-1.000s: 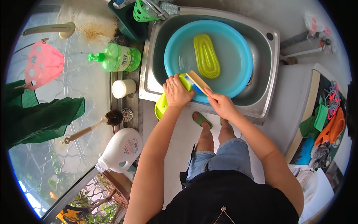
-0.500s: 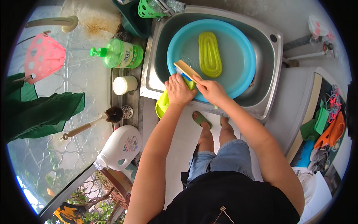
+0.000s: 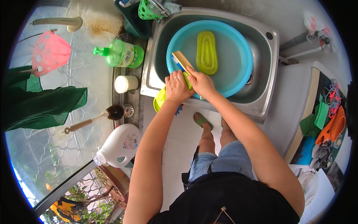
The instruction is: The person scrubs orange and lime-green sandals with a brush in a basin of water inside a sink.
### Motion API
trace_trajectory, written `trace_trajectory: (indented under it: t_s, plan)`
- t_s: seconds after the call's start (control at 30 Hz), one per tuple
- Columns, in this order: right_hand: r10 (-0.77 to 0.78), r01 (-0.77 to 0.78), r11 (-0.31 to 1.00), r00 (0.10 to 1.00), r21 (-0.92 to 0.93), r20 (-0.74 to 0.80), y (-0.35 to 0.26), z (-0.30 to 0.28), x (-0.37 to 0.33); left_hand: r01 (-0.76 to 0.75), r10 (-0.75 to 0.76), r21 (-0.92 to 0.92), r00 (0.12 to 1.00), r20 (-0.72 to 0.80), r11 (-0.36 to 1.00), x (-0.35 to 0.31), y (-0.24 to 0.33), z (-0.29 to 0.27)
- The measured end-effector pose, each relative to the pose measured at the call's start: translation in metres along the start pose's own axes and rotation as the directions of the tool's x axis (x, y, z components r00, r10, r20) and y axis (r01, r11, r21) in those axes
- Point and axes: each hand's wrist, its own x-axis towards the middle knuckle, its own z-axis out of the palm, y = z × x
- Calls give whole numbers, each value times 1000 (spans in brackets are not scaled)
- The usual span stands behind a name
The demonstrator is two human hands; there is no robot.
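My left hand [image 3: 177,86] is closed round a lime-green slipper [image 3: 159,100], which lies over the near rim of a round blue basin [image 3: 247,56]. My right hand [image 3: 201,84] grips a scrub brush [image 3: 182,60] with a pale wooden back and blue bristles. The brush sits against the slipper beside my left fingers; the exact contact is partly hidden by my hands. In the basin's cloudy water lies another lime-green slipper [image 3: 207,52], its ringed sole facing up. A small blue piece [image 3: 179,109] shows below my left wrist; its kind I cannot make out.
The basin stands in a steel sink [image 3: 266,71]. Left of it are a green pump bottle [image 3: 125,54], a white tub [image 3: 125,84], a round brush [image 3: 115,112] and a white jug [image 3: 120,145]. A grey-topped appliance [image 3: 285,100] is at right.
My right hand and the brush have shifted left and slightly away from me, closer to my left hand. The blue piece below my left wrist has come into sight.
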Motion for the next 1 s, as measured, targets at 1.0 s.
trace_trajectory:
  t_s: [1.0]
  plan:
    - [5, -95, 932, 969, 349, 249, 27, -19, -35, 537, -464, -20, 709, -531, 843, -7, -9, 23]
